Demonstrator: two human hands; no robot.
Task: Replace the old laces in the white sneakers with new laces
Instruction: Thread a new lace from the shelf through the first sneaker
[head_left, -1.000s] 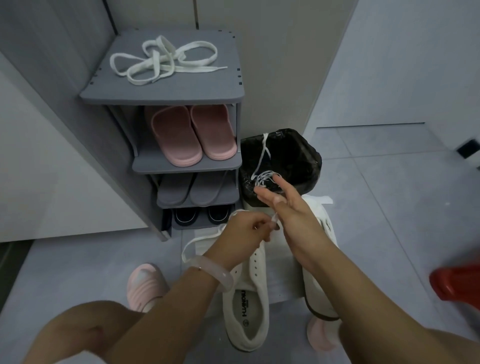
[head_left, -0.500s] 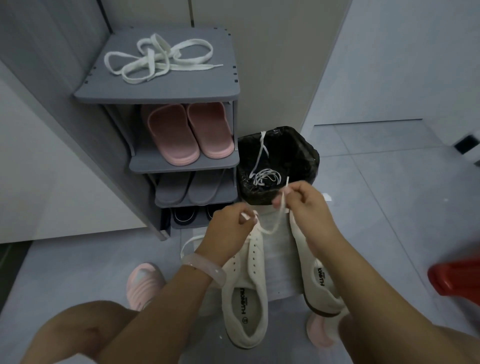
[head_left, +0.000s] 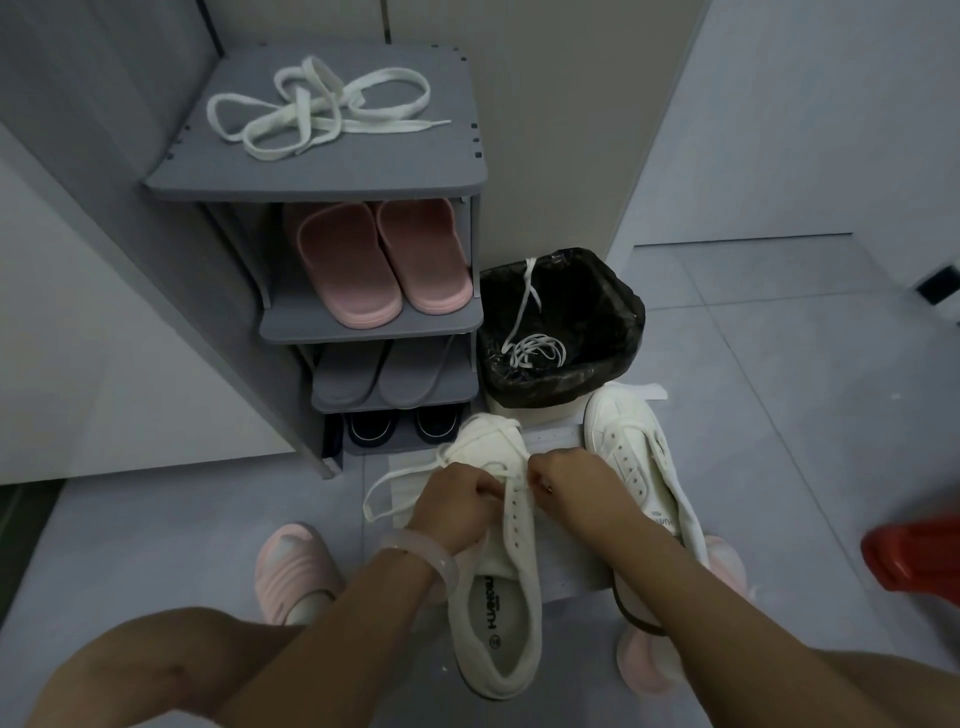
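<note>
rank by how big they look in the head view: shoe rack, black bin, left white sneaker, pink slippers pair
1. shoe rack
2. black bin and left white sneaker: look alike in extent, and the sneaker is nearer the camera, so unranked
3. pink slippers pair, smallest

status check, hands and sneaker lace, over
Left hand and right hand both pinching the lace on the left sneaker. Right sneaker unlaced. Nothing in the way.
</note>
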